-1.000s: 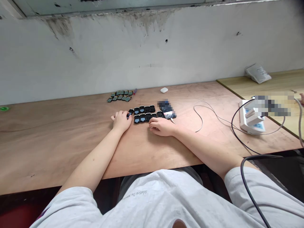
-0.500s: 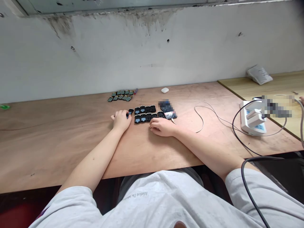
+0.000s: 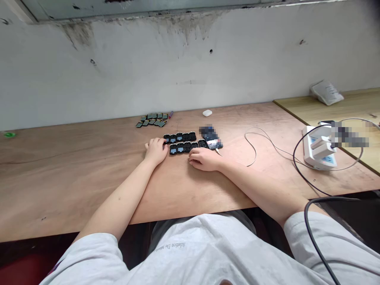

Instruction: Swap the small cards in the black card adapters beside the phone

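Observation:
Two rows of small black plastic casings lie side by side on the wooden table, a back row (image 3: 185, 137) and a front row (image 3: 187, 147). Several at the left hold light blue pieces. My left hand (image 3: 156, 151) has its fingertips at the left end of the back row, on the leftmost black casing (image 3: 166, 139), and partly covers it. Loosely bent, the fingers of my right hand (image 3: 204, 159) rest in front of the front row's right part, with nothing visible in them.
Several green-grey flat pieces (image 3: 152, 120) lie behind, near a small pen-like item (image 3: 170, 114). A phone (image 3: 214, 143) with a white cable (image 3: 254, 152) is to the right. Farther off are a white case (image 3: 207, 113), a power strip (image 3: 308, 152) and a wrapped packet (image 3: 326, 93).
My left hand has moved slightly right, bringing the black casing it held up against the left end of the back row. My right hand stays in place. The view has shifted slightly.

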The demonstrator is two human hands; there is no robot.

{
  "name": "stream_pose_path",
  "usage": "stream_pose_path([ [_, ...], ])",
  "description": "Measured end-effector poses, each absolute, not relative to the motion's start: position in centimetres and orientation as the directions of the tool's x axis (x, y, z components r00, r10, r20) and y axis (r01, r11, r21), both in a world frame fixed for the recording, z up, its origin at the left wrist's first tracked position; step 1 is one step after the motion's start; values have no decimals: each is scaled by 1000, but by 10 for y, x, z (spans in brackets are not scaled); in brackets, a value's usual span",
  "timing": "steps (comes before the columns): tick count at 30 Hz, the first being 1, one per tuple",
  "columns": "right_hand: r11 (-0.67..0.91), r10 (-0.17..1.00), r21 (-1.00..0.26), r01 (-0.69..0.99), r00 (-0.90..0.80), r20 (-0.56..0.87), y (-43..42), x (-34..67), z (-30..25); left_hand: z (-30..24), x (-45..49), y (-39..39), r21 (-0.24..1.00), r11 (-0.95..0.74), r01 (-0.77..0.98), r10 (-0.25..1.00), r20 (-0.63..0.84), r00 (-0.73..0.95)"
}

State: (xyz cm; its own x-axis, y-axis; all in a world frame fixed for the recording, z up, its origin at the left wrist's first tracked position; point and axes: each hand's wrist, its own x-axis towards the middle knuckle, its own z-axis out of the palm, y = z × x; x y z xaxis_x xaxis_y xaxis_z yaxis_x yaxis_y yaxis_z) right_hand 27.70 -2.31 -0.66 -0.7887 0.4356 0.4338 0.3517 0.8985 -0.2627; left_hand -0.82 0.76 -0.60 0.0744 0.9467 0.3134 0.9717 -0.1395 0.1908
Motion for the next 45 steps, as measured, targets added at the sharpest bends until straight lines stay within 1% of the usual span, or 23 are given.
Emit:
stream_pose_path([
  [11, 897, 439, -249, 365, -793, 422, -24, 276, -6, -7, -9, 7, 191, -280, 941, 931, 295, 217],
  [18, 901, 432, -236, 364, -803, 410, -24, 277, -5, -9, -13, 8, 209, -316, 925, 926, 279, 253],
  [22, 899, 436, -237, 369, -803, 406, -24, 277, -4, -8, -12, 5, 216, -325, 921, 931, 242, 272],
  [27, 901, 432, -236, 364, -806, 406, -24, 277, -5, -8, -14, 4, 214, -315, 925, 932, 255, 258],
  [31, 896, 443, -230, 380, -802, 400, -24, 277, -5, -8, -22, 6, 186, -226, 956, 943, 288, 167],
  [33, 881, 472, -202, 427, -781, 408, -24, 277, -4, -7, -27, 8, 177, -173, 969, 950, 291, 116],
  [35, 845, 525, -163, 510, -732, 434, -26, 277, -2, -6, -32, 9, 172, -131, 976, 955, 285, 77],
  [38, 731, 635, -117, 672, -609, 475, -27, 278, 2, -4, -38, 10, 173, -91, 981, 961, 275, 41],
  [41, 597, 732, -90, 797, -495, 469, -27, 279, 4, -3, -39, 10, 173, -91, 981, 957, 287, 38],
  [45, 511, 786, -83, 855, -427, 447, -24, 279, 2, -4, -38, 9, 169, -121, 978, 942, 330, 59],
])
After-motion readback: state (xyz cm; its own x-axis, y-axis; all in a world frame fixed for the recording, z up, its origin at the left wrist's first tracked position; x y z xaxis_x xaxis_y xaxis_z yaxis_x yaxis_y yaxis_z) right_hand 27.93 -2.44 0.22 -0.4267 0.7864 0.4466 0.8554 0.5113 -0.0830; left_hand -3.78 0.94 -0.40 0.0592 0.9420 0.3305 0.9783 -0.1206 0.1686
